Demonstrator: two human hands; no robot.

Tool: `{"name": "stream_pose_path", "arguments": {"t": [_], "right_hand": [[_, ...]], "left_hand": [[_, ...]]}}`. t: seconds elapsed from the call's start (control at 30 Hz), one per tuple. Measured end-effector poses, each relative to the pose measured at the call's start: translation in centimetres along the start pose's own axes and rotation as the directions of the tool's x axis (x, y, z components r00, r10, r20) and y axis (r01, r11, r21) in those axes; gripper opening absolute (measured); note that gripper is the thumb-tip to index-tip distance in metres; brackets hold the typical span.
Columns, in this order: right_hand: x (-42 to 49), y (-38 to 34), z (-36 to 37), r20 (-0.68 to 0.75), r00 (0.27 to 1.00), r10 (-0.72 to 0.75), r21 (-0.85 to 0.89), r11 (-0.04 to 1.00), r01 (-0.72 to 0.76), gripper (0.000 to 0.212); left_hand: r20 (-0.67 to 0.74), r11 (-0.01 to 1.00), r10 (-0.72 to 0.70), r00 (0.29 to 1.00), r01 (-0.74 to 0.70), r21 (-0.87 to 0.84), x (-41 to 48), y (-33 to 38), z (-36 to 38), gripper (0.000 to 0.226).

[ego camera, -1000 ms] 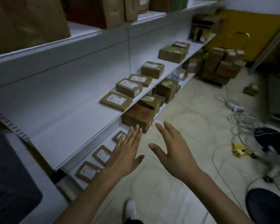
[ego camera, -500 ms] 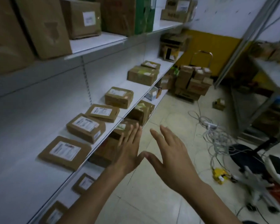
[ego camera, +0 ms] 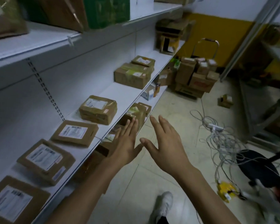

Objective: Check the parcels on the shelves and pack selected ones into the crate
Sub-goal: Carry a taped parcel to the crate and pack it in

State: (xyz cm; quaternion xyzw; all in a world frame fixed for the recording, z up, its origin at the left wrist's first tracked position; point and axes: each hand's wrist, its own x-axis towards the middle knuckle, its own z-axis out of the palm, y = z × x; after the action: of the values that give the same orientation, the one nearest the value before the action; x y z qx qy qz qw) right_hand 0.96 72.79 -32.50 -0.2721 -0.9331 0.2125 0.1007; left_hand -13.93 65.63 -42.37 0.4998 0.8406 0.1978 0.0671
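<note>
white labels on shelf parcels [ego camera: 46,160], print blurred, nothing legible

Left of your left hand [ego camera: 128,143], a row of brown parcels [ego camera: 45,160] lies flat on the white shelf [ego camera: 124,96], each with a white label on top. The thick taped parcel [ego camera: 98,109] is the farthest of them, ahead-left of your fingertips. Well beyond both hands stands a big box [ego camera: 132,75], with a small parcel [ego camera: 143,60] just behind it.
</note>
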Motion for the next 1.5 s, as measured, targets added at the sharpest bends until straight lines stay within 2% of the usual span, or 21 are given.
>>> {"name": "stream_pose_path", "arguments": {"t": [0.13,0.23,0.33,0.47,0.57,0.73,0.87,0.97,1.03,1.2,1.33,1.37,1.43,1.5], "right_hand": [[8.2,6.3,-2.3,0.018,0.999,-0.036,0.028,0.999,0.036,0.071],[13.7,11.1,-4.0,0.039,0.999,-0.026,0.034,0.999,0.024,0.071],[18.5,15.1,-5.0,0.086,0.996,0.003,0.03,1.0,-0.005,0.07],[23.5,18.5,-5.6,0.143,0.99,-0.005,0.06,0.998,-0.003,0.07],[27.3,20.5,-5.7,0.173,0.985,-0.023,0.063,0.998,0.012,0.07],[36.6,23.4,-4.3,0.213,0.975,-0.067,0.031,0.998,0.062,0.068],[45.7,25.2,-2.7,0.239,0.963,-0.127,-0.017,0.991,0.135,0.067],[52.2,26.8,-1.8,0.287,0.952,-0.103,-0.051,0.991,0.123,0.067],[55.9,28.0,-1.5,0.327,0.942,-0.075,-0.029,0.996,0.089,0.068],[63.2,29.5,0.6,0.394,0.919,0.003,0.095,0.995,-0.043,0.066],[67.9,29.6,3.5,0.514,0.857,0.038,0.132,0.984,-0.122,0.067],[69.0,29.5,3.9,0.53,0.847,0.05,0.142,0.979,-0.146,0.068],[71.7,29.7,4.8,0.547,0.835,0.064,0.158,0.971,-0.177,0.07],[74.5,30.3,5.6,0.547,0.834,0.066,0.194,0.96,-0.203,0.072]], "left_hand": [[-0.026,0.995,-0.103,0.994,0.102,-0.017,9.6,1.1,1.7,0.098],[0.031,0.985,-0.168,0.985,0.169,-0.027,15.8,2.2,2.8,0.08],[0.022,0.968,-0.237,0.971,0.238,-0.085,20.4,3.0,3.9,0.078],[0.039,0.943,-0.316,0.948,0.318,-0.098,25.3,2.6,5.3,0.082],[0.061,0.904,-0.391,0.918,0.396,-0.162,29.2,2.0,6.0,0.086],[0.054,0.842,-0.454,0.89,0.448,-0.302,35.8,-0.6,7.1,0.087],[0.11,0.677,-0.591,0.799,0.566,-0.47,42.5,-4.3,8.1,0.082],[0.222,0.472,-0.686,0.693,0.656,-0.589,47.7,-6.8,8.4,0.084],[0.266,0.348,-0.718,0.643,0.663,-0.663,50.6,-8.0,8.3,0.084],[0.26,0.238,-0.766,0.588,0.635,-0.735,55.3,-10.5,8.5,0.072],[0.244,0.147,-0.785,0.569,0.554,-0.819,57.5,-11.4,9.0,0.086],[0.235,0.132,-0.796,0.558,0.539,-0.832,57.9,-11.5,9.3,0.081],[0.202,0.08,-0.843,0.499,0.487,-0.87,59.2,-11.6,10.2,0.055],[0.206,0.015,-0.87,0.448,0.442,-0.897,60.3,-11.7,11.2,0.048]]}}
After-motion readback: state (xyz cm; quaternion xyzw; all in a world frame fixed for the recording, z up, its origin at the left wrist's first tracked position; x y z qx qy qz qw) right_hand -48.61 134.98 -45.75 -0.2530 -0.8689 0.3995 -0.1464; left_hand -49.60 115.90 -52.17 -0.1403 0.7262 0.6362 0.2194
